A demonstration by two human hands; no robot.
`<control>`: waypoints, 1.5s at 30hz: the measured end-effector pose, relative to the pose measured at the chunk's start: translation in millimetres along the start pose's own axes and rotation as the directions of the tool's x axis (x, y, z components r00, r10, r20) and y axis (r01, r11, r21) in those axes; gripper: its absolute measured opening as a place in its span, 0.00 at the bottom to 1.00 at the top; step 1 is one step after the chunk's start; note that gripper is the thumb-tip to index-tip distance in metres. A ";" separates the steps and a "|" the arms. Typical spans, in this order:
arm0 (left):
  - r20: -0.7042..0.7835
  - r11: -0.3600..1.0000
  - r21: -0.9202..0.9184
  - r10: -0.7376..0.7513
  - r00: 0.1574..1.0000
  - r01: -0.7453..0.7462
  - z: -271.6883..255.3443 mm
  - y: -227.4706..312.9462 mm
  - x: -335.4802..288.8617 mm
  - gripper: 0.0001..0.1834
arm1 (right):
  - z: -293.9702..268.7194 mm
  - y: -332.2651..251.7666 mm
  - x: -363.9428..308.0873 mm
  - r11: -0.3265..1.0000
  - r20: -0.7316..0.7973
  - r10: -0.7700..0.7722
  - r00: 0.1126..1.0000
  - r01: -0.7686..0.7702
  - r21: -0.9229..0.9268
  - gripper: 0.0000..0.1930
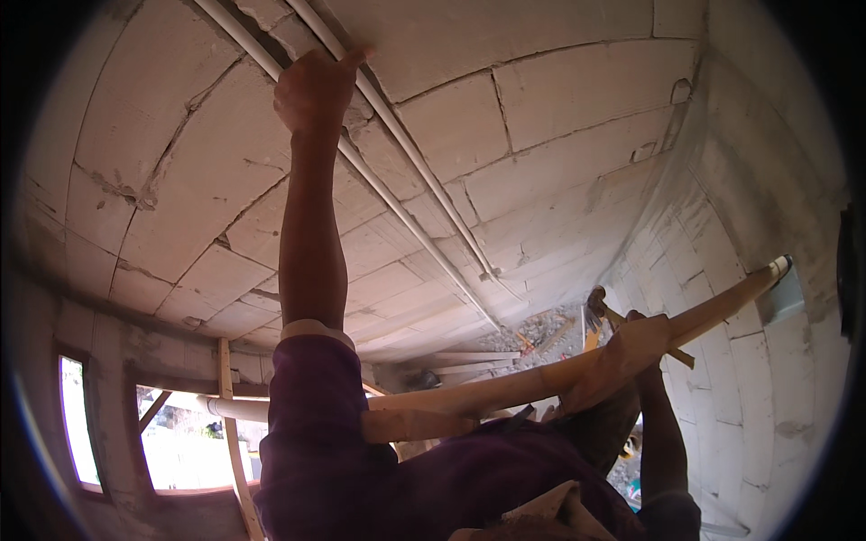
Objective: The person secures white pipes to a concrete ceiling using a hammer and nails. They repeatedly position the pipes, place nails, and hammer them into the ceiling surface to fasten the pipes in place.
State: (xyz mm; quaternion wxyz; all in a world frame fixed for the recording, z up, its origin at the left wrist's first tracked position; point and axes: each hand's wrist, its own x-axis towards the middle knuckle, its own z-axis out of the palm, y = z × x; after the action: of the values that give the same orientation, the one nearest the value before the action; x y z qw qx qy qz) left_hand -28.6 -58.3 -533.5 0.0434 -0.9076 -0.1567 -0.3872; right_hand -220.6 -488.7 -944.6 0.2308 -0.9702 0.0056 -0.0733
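My left arm reaches up to the pale block wall, where my left hand (317,90) is closed over a pair of thin white pipes. One finger hooks across the right pipe (424,169); the left pipe (404,215) passes behind the fist. Whether anything small sits in those fingers is hidden. Lower right, my right hand (642,338) is wrapped around the wooden handle of a hammer (596,301). Its dark head points up and left, and the handle end sticks out right of the hand. A long wooden beam (505,386) crosses in front of my body, beside the right hand.
Two window openings (194,442) let in bright light at lower left, with an upright wooden post (236,451) alongside. Rubble (550,332) lies on the floor below the pipes. A second block wall (744,397) rises on the right.
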 end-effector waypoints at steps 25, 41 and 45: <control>0.115 0.998 -0.064 0.032 0.993 -0.025 -21.3 -19.7 -4.7 0.34 | 31.8 33.5 -9.3 0.978 -0.318 -0.191 0.929 0.155 -0.137 0.19; 0.082 0.982 -0.187 0.039 0.996 -0.023 -19.7 -20.9 -13.4 0.30 | 27.1 38.7 0.4 0.999 -0.048 -0.009 0.999 0.011 0.053 0.19; 0.088 0.966 -0.252 0.077 0.993 -0.052 -13.1 -1.2 -1.5 0.30 | 45.9 55.4 -2.4 0.996 -0.269 -0.082 0.960 0.073 -0.042 0.12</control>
State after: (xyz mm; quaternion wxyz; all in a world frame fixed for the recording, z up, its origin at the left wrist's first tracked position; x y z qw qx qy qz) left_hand -38.9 -60.1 -525.5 -0.0659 -0.9281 -0.0791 -0.3577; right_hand -215.0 -517.6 -1010.4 0.2094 -0.9541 0.0004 -0.2141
